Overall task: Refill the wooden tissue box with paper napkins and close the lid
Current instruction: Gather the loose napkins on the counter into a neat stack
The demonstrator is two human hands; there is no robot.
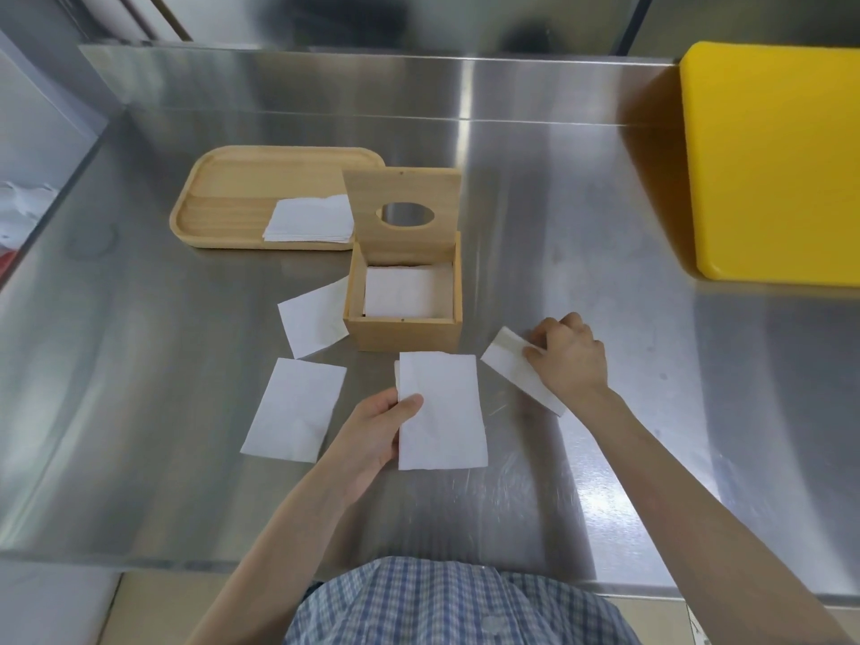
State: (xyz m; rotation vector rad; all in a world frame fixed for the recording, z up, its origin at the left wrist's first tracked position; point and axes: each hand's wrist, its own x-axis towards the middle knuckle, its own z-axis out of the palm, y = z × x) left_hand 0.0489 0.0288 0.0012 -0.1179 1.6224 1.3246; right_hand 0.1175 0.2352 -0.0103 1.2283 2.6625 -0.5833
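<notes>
Wooden tissue box [404, 329] sits mid-tabletop with its lid [404, 211] tipped up at the far edge, oval slot facing the person, and a white layer of napkins already lying inside. Just behind it to the left is a wooden tray [223, 197] holding a small stack of napkins [308, 220]. On the steel tabletop [605, 216] near the box lie two loose folded napkins, one touching the box's left wall [314, 318] and one nearer the person [294, 409]. The left hand [372, 435] pinches a folded napkin [442, 412] between thumb and fingers, holding it flat just in front of the box. The right hand [565, 360] is curled over another folded napkin [516, 372] lying on the tabletop to the right, thumb on top; whether it has lifted clear I cannot tell. To my eye the step is gathering the folded pieces for loading. It would go best by squaring the two held napkins together, edges aligned with the box opening, then lowering them flat onto the layer inside so no corner rides up the wall. A stray corner could catch when the lid comes down, so each piece wants pressing level first.
</notes>
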